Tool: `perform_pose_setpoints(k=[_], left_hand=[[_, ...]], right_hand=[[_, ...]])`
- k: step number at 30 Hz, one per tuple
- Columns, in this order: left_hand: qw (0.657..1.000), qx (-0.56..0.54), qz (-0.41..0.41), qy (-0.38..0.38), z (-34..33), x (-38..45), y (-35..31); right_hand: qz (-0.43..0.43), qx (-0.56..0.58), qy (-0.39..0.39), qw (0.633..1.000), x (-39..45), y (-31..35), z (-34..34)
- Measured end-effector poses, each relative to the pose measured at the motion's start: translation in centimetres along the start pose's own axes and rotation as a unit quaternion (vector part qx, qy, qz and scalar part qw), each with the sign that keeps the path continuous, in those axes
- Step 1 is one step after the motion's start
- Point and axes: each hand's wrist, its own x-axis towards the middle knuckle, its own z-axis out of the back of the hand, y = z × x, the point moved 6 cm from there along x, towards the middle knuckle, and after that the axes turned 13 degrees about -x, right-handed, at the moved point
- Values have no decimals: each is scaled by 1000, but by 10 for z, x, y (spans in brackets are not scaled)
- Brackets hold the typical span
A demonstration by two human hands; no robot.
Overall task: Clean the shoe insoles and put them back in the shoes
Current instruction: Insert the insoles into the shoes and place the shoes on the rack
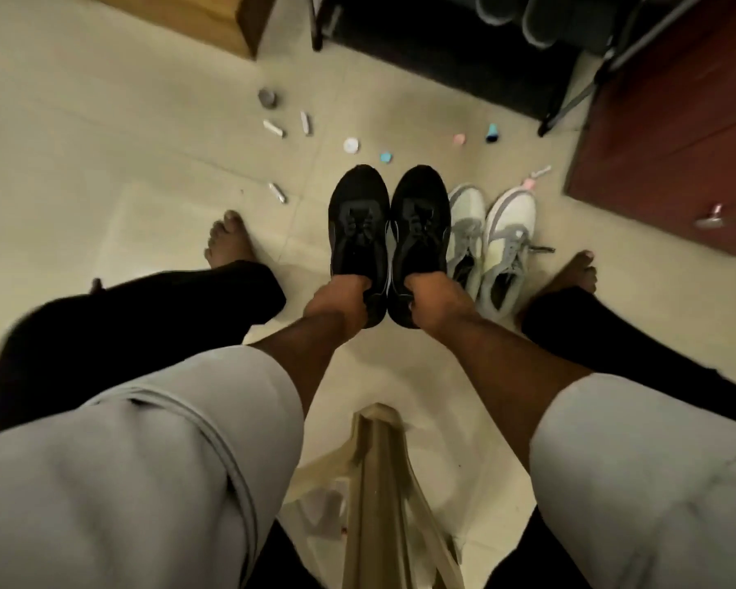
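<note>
Plainly, each hand had a black shoe by its heel collar: my left hand [344, 300] curled round the left shoe [359, 240], my right hand [431, 300] round the right shoe [420, 240]. Both shoes sat side by side, touching, mid-floor [81, 121], toes pointing away from me, long axes running straight out from each grip. No insoles showed; presumably inside. Grey sneakers [491, 244] stood just right of them. I could read no brand or writing.
</note>
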Motion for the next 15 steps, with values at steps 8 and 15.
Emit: perform_pose_setpoints(k=[8,15], left_hand=[[985,40,-129,-105,99,-102,-115],[946,69,-233,-213,196,-143,-191]], right_hand=[[-21,-43,-150,988,-94,24,166],[-12,-46,-266,963,-132,39,292]])
